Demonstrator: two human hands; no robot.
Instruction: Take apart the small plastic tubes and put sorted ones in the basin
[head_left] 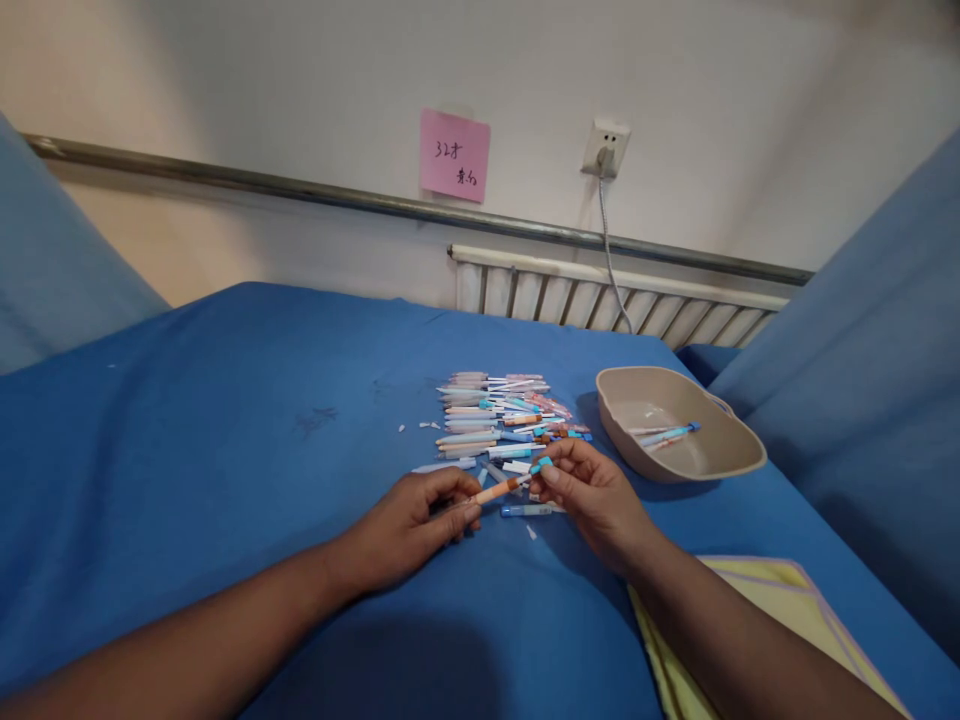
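An orange pen [497, 491] with a brown band slants up to the right between my hands. My left hand [420, 520] is closed round its lower left end, with thumb and fingers pressed together. At the upper right end, my right hand [592, 495] pinches a small teal piece [540, 465]; whether it is joined to the pen I cannot tell. Just beyond my hands lies a row of pens and pen parts [472, 425] in white, grey, orange and blue. A blue and grey pen [525, 510] lies partly behind my right hand.
A beige basin [679, 390] holding several pens [667, 436] stands to the right. A folded yellow cloth [772, 590] lies under my right forearm. Small white bits [429, 425] dot the blue sheet [225, 430]. The wall carries a rail [300, 190] and a plugged-in socket [606, 145].
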